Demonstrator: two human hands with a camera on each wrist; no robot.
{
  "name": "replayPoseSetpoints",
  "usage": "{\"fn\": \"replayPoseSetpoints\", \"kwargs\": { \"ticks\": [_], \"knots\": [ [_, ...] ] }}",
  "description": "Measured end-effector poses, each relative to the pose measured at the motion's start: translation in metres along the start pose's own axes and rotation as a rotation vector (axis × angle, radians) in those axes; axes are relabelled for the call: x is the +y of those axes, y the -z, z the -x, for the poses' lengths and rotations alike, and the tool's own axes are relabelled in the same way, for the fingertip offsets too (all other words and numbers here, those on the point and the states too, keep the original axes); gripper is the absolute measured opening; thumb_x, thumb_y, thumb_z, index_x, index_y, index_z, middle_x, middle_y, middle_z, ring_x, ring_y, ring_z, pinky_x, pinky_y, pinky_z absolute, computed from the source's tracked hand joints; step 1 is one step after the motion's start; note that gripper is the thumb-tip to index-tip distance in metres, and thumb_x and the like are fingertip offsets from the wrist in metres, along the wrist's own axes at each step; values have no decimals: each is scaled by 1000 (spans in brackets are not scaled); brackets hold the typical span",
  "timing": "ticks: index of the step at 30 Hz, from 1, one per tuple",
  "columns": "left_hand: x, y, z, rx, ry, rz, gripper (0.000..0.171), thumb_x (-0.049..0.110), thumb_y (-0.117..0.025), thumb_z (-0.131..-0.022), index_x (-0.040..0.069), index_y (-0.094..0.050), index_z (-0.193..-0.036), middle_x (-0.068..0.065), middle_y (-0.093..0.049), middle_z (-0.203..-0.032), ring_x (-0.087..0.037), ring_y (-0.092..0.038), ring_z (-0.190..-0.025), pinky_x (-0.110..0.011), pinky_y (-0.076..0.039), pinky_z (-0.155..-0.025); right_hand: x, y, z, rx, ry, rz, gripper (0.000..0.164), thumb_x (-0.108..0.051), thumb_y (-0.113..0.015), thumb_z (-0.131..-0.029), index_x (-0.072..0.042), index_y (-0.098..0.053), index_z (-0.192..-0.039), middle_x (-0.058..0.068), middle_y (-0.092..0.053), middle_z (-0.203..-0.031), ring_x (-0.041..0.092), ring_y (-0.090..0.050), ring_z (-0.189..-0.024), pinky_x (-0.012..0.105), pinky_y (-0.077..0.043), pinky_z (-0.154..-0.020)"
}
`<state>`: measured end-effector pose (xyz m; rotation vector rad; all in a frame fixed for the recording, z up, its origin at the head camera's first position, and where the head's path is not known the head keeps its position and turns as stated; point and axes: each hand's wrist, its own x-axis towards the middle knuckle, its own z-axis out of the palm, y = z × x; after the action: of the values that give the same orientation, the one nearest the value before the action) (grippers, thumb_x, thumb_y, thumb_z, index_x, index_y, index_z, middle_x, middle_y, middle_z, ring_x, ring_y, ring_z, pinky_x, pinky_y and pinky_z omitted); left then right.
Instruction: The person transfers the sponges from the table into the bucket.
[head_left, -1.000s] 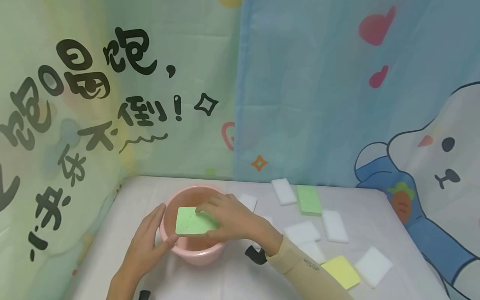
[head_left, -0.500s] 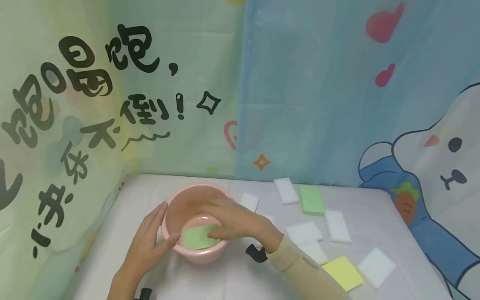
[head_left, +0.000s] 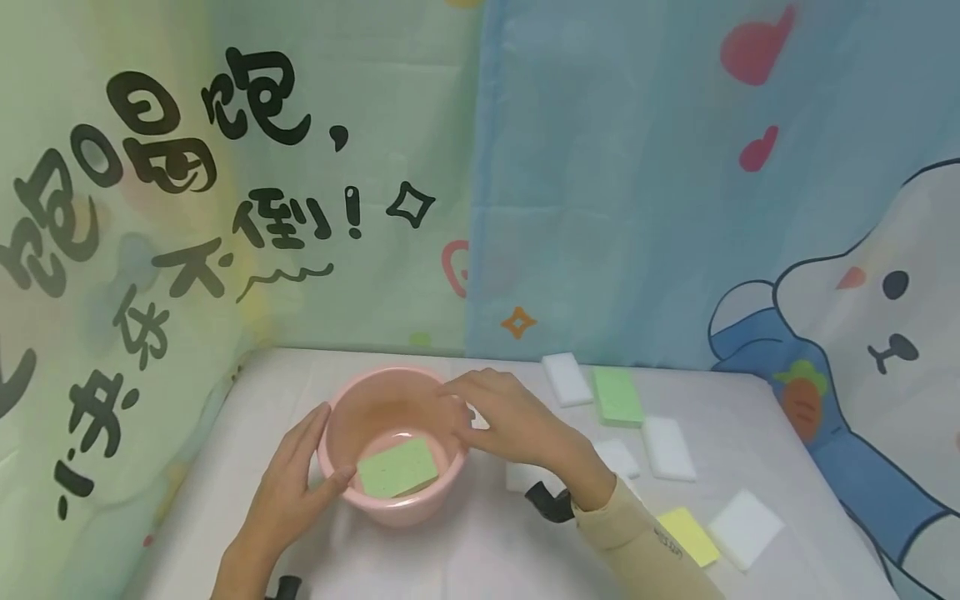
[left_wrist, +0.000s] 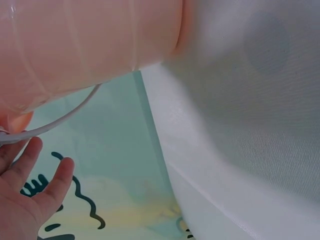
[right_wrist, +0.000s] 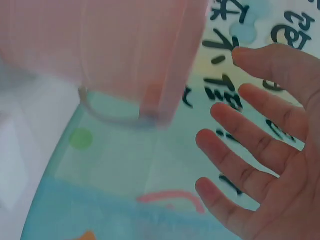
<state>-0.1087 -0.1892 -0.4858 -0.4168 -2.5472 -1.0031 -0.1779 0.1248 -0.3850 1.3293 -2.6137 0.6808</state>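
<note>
A pink bucket [head_left: 401, 510] stands on the white-covered table, with a green sponge [head_left: 397, 468] lying flat inside near its bottom. My left hand [head_left: 288, 492] holds the bucket's left side, thumb at the rim and fingers along the outside. In the left wrist view some of those fingers [left_wrist: 61, 181] stick out beside the pale bucket handle [left_wrist: 60, 120]. At the bucket's right rim is my right hand [head_left: 506, 417], holding nothing. The right wrist view shows its fingers [right_wrist: 260, 140] spread and apart from the bucket wall [right_wrist: 100, 45].
Several white sponges [head_left: 669, 450], another green sponge [head_left: 618, 397] and a yellow sponge [head_left: 688, 536] lie to the right, some partly hidden by my right arm. A printed curtain [head_left: 600, 183] hangs behind the table. Black straps [head_left: 550, 502] sit at the wrists.
My right hand has lowered the green sponge into the bucket, let go of it and moved out to the right. My left hand has stayed at the bucket.
</note>
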Motion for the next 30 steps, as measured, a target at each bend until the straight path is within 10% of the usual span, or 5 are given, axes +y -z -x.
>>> {"fn": "replayPoseSetpoints", "kwargs": {
  "ticks": [22,30],
  "knots": [
    [5,-1,1,5,19,42,80,27,-75,-87,9,-37,-156,-13,-41,-154,-36,-38,-139,-63,-35,-107,37,11,98,113,-607,119,42,-21,-74,-90,-4,-62,-126,10,-68,-108,29,-66,-94,44,-56,-71],
    [6,1,2,5,36,63,80,26,-74,-88,10,-36,-156,-14,-39,-155,-38,-37,-140,-65,-33,-107,58,7,148,79,-666,99,44,-19,-74,-90,1,-60,-127,16,-67,-110,34,-65,-95,47,-56,-72]
  ]
}}
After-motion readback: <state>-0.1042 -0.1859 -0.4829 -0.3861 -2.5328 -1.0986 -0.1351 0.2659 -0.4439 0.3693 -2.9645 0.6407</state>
